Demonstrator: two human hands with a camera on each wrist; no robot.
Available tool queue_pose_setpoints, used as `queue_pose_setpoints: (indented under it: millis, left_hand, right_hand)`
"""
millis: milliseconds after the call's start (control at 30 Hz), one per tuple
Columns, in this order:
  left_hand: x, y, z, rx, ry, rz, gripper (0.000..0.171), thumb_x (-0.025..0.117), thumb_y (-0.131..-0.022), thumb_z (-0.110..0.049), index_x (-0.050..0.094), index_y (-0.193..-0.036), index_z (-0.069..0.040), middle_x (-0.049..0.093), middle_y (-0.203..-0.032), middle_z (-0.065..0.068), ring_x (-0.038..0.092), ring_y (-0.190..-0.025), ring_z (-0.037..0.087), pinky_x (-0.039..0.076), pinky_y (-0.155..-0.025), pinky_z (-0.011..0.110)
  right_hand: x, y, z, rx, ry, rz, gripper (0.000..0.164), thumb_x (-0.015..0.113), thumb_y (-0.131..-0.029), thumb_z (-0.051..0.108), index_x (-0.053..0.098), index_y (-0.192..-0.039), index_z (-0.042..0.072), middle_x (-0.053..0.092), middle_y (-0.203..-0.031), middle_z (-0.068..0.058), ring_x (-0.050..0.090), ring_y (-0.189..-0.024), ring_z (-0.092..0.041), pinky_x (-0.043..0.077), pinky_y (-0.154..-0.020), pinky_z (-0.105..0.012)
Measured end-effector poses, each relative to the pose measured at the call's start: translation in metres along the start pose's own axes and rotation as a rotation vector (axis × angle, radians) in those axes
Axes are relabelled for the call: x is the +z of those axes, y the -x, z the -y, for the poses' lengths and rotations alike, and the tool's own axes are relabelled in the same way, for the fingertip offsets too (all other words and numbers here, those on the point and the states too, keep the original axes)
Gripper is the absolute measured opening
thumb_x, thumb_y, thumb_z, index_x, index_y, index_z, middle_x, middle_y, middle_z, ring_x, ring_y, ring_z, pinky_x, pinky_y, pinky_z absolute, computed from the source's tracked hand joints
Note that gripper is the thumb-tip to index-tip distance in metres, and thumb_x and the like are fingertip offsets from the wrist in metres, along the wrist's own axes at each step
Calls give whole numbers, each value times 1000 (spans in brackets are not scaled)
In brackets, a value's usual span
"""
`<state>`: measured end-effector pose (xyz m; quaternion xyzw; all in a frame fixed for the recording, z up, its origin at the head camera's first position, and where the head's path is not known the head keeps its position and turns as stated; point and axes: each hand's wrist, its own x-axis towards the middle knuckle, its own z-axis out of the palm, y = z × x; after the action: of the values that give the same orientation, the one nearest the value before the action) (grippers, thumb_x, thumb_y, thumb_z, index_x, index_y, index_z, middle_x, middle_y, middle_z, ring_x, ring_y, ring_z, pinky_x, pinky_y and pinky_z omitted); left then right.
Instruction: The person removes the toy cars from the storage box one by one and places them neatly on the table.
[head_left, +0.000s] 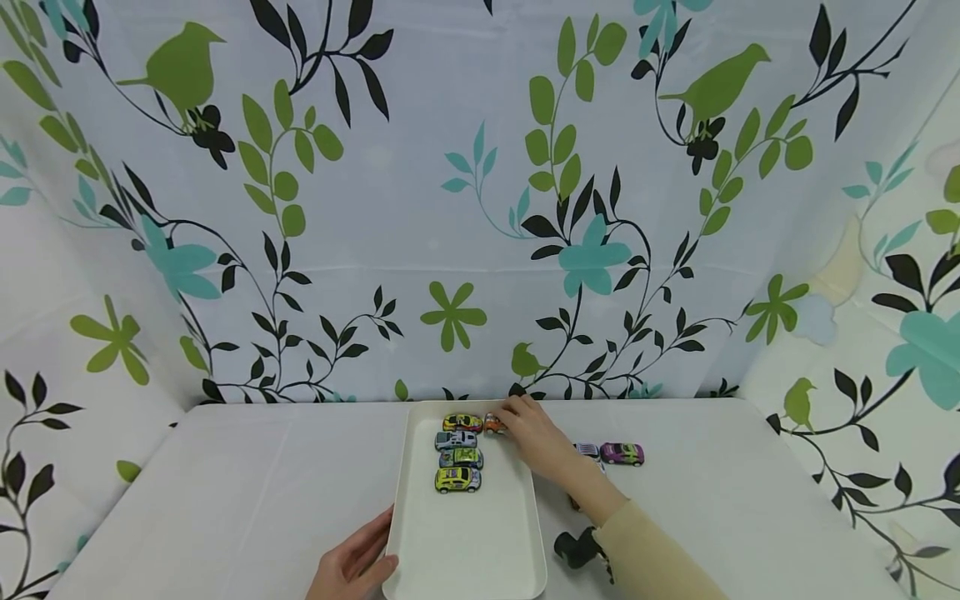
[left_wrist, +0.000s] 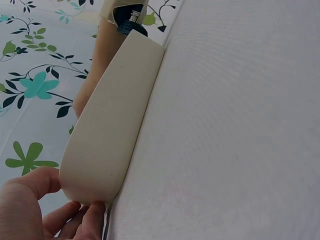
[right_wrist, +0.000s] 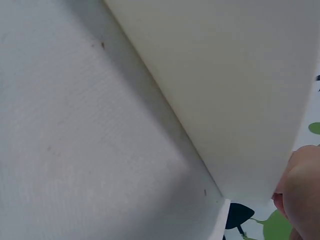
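Our left hand (head_left: pixel 349 562) grips the tray (head_left: pixel 471 546), probably steadying it; our right hand (head_left: pixel 536 440) pinches the orange car (head_left: pixel 492 424) beside the top car (head_left: pixel 462 422).

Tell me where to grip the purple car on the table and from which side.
Likely best: pinch the purple car across its near and far long sides, coming down from above and the right. It stands lengthwise left to right; another car sits close at its left end, while its right end and long sides look free.
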<state>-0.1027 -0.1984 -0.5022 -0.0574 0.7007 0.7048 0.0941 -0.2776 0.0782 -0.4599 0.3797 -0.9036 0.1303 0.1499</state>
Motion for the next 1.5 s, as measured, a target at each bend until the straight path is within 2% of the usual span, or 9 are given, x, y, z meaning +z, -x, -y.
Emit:
queue_pose_setpoints:
  millis: [267,433,700,900,1200,1367,1500]
  left_hand:
    - [0,1,-1,-3,1,3,74,72,-93,-26,37,-149,9,36,-154,28,36,-142,45,54,-102,37]
    - [1,1,-2,5,2,-9,72,72,-93,-22,38,-148,9,37,-154,28,38,-141,45,54,-101,37]
    - [1,1,-2,-8,9,-13,72,72,-93,-22,38,-149,8,37,-154,27,37,-142,44,54,-101,39]
    - [1,0,-1,-6,29,-13,71,72,-93,-20,38,-149,8,37,-154,27,37,-142,44,55,-100,38]
    - [2,0,-1,10,4,-39,70,73,-92,-19,41,-147,8,39,-153,26,38,-142,42,53,-101,31]
    - [1,0,0,0,12,-33,71,73,-92,-19,40,-148,8,39,-154,26,38,-142,43,54,-101,33]
    - [0,0,1,-15,20,-21,72,72,-93,-21,38,-149,7,37,-154,25,36,-143,42,53,-101,34]
  right_hand:
    - [-20,3,3,-59,7,-81,34,65,-94,-4,65,-126,7,61,-115,-8,54,-105,-24,54,-92,-39]
    - [-27,8,3,-73,45,-60,36,69,-90,-5,66,-124,5,61,-115,-8,53,-106,-24,54,-92,-38]
    - [-31,22,0,-30,61,-18,38,71,-88,-6,67,-123,7,60,-118,-6,53,-110,-23,54,-97,-37]
    - [-35,34,-3,-27,52,-42,39,73,-85,-8,68,-121,6,61,-116,-8,55,-110,-25,55,-96,-38]
    - [-35,54,-13,-14,49,-81,49,74,-78,-16,68,-121,6,62,-118,-8,55,-109,-24,57,-92,-37]
    - [-37,70,-18,21,17,-99,49,74,-77,-18,69,-120,5,62,-118,-8,56,-108,-23,58,-91,-36]
    - [-39,84,-23,66,8,-103,42,74,-81,-13,70,-120,4,63,-116,-7,57,-106,-23,58,-90,-37]
